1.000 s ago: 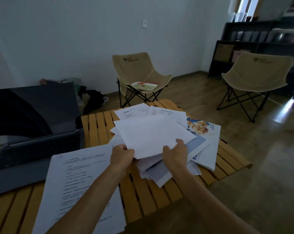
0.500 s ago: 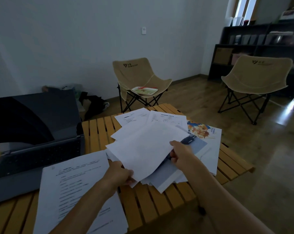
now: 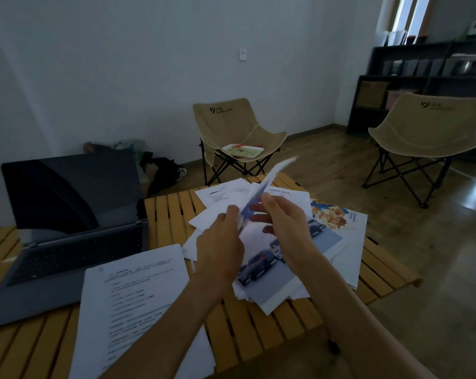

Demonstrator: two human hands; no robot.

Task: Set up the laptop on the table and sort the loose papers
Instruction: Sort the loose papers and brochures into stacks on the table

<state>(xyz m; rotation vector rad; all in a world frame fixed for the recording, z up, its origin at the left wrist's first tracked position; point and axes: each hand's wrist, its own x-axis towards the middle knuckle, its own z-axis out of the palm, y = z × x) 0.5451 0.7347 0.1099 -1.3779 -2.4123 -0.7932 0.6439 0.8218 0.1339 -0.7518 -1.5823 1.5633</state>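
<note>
Both hands lift a sheet (image 3: 269,181) edge-on above the paper pile (image 3: 280,272). Left hand (image 3: 220,247) pinches it; right hand (image 3: 283,228) fingers lie loosely spread behind. Open laptop (image 3: 75,228) sits at nine o'clock.

Hands (image 3: 254,236) on upturned sheet (image 3: 261,191)
</note>
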